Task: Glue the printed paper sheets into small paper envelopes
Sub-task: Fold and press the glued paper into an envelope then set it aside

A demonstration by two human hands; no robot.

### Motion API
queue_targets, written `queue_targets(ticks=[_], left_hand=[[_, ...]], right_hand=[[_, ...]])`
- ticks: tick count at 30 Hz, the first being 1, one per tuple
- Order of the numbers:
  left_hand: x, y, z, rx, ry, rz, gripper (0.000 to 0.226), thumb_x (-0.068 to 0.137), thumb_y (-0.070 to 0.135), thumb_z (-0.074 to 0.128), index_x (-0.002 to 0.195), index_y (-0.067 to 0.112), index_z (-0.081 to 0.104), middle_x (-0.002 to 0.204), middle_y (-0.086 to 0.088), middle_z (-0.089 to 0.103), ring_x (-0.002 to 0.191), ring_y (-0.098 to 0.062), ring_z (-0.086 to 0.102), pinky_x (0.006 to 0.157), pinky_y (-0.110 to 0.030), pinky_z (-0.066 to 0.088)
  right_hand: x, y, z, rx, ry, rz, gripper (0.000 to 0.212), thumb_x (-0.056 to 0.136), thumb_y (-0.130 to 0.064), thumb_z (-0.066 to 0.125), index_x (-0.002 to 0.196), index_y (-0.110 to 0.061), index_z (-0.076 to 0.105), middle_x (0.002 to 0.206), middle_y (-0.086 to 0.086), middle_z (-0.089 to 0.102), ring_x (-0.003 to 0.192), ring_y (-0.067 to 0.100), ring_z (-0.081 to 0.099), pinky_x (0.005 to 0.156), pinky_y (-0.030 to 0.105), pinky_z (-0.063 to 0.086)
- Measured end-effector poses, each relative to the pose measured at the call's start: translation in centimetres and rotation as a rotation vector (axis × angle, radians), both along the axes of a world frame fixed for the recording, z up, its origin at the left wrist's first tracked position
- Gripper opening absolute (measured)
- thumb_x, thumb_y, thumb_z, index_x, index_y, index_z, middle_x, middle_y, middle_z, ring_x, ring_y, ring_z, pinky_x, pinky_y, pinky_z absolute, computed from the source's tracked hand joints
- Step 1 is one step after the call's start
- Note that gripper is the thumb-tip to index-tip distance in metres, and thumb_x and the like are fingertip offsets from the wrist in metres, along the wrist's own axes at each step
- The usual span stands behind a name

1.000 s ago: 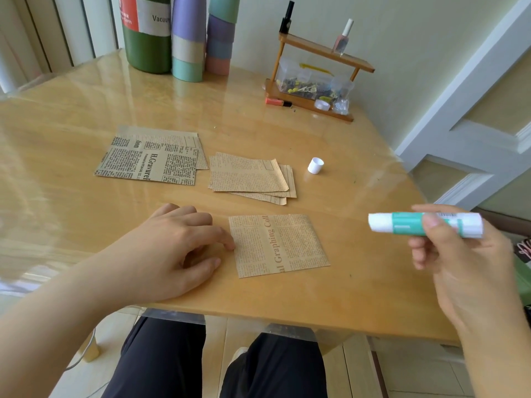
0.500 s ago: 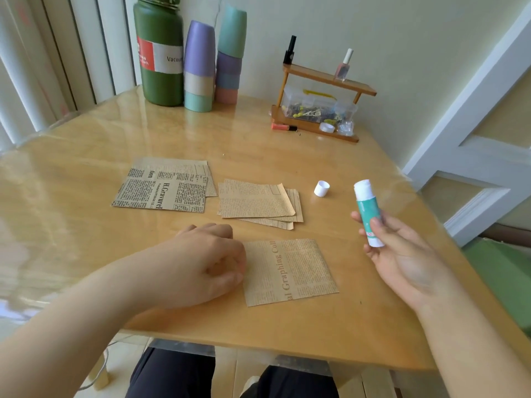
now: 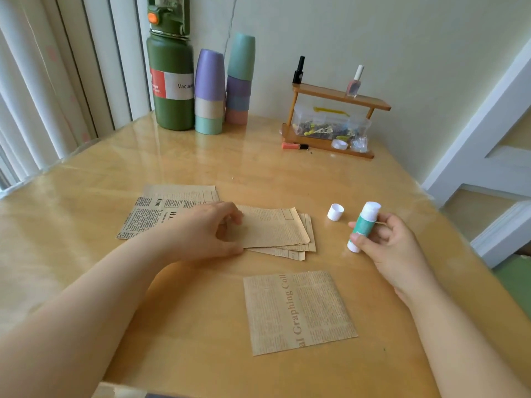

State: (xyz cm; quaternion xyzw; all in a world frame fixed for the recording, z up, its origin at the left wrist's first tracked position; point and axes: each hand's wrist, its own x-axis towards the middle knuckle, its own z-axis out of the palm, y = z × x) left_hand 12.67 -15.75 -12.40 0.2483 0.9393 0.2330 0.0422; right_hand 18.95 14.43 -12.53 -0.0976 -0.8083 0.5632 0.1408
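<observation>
Head view: right hand [image 3: 385, 245] grips glue stick [image 3: 362, 225] – tip up-right; left hand [image 3: 207, 231] pinches envelope stack [image 3: 275, 231].

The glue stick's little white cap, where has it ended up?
In the head view the white cap stands on the table, right of centre, between the middle stack of papers and the glue stick in the right hand.

Soft, even daylight fills the scene, brightest at the left by the curtain [image 3: 43, 81]. The glossy table [image 3: 201, 326] carries pale glare along its left and far parts. Shadows stay faint. Wide-angle distortion bends the edges; the green flask [image 3: 171, 81] looks slightly blurred.
</observation>
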Motion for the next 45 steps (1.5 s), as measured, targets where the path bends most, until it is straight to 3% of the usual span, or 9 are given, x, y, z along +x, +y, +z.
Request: queue_targets(ticks=[8,15,21,25,29,32,35,39,45], left_hand=[[0.6,0.5,-0.9,0.112,0.185,-0.023,0.037,0.078,0.05,0.042,0.094,0.026,0.065,0.105,0.012,0.067,0.096,-0.01,0.061,0.085,-0.031,0.048],[1.2,1.0,-1.1,0.143,0.314,0.092,0.01,0.089,0.016,0.053,0.095,0.017,0.062,0.064,0.001,0.062,0.044,-0.002,0.04,0.048,-0.022,0.032],[1.7,0.6,-1.1,0.167,0.358,0.115,0.011,0.086,0.015,0.057,0.094,0.014,0.063,0.084,-0.001,0.07,0.073,-0.025,0.063,0.063,-0.028,0.044],[2.2,0.4,-0.6,0.326,0.354,0.171,0.013,0.084,0.004,0.06,0.089,0.015,0.063,0.082,0.009,0.066,0.076,-0.014,0.064,0.062,-0.022,0.042],[3.2,-0.1,1.5,0.442,0.402,0.116,0.02,0.084,-0.001,0.062,0.084,0.019,0.064,0.079,0.012,0.066,0.077,0.001,0.059,0.065,-0.007,0.041],[5.2,-0.4,3.5,0.506,0.342,0.056,0.019,0.085,0.004,0.063,0.083,0.023,0.065,0.076,0.014,0.066,0.083,0.003,0.06,0.07,-0.012,0.045],[7.6,-0.3,4.3,0.636,0.163,-0.015,0.012,0.083,0.017,0.064,0.081,0.029,0.064,0.082,0.012,0.067,0.079,-0.005,0.064,0.071,-0.014,0.048],[9.3,0.0,3.4,0.862,-0.096,-0.016,0.012,0.087,0.007,0.064,0.082,0.018,0.065,0.072,0.001,0.068,0.067,-0.012,0.063,0.069,-0.023,0.051],[10.8,0.6,0.6,0.86,-0.138,0.136,0.027,0.085,0.003,0.062,0.095,0.028,0.06,0.077,0.004,0.068,0.067,-0.013,0.065,0.071,-0.028,0.051]], right_hand=[[0.1,0.3,-0.3,0.089,0.011,0.012,0.026,0.084,-0.013,0.07,0.101,-0.026,0.057,0.092,-0.01,0.073,0.081,0.002,0.068,0.083,0.027,0.049],[0.3,0.6,-0.7,0.138,-0.008,0.011,0.03,0.08,-0.014,0.074,0.105,-0.023,0.058,0.096,-0.01,0.072,0.087,0.0,0.067,0.088,0.027,0.049],[1.7,0.9,-0.1,0.41,-0.116,-0.108,0.051,0.076,-0.013,0.07,0.117,-0.033,0.045,0.12,-0.018,0.049,0.114,0.003,0.046,0.085,0.024,0.037],[2.8,-0.3,1.6,0.547,0.261,-0.273,0.036,0.074,0.006,0.061,0.099,-0.019,0.052,0.101,-0.004,0.05,0.093,0.006,0.049,0.08,0.012,0.033],[4.1,-2.5,2.8,0.558,0.375,-0.008,0.05,0.075,0.004,0.067,0.108,-0.031,0.051,0.105,-0.015,0.054,0.096,-0.005,0.051,0.082,0.006,0.037],[5.2,-3.4,2.7,0.47,0.236,0.221,0.075,0.075,-0.018,0.074,0.131,-0.049,0.034,0.13,-0.025,0.048,0.121,-0.001,0.044,0.097,0.018,0.036],[5.8,-3.8,3.0,0.199,0.133,0.356,0.067,0.066,-0.045,0.075,0.127,-0.043,0.048,0.134,-0.021,0.05,0.128,0.0,0.042,0.106,0.031,0.034],[6.7,-3.7,3.0,-0.203,0.023,0.447,0.061,0.052,-0.058,0.084,0.093,-0.017,0.066,0.098,0.003,0.068,0.095,0.015,0.061,0.085,0.022,0.049],[8.2,-4.5,1.5,-0.14,-0.062,0.279,0.047,0.056,-0.061,0.077,0.074,-0.02,0.064,0.065,0.003,0.064,0.054,0.008,0.052,0.046,0.017,0.042]])
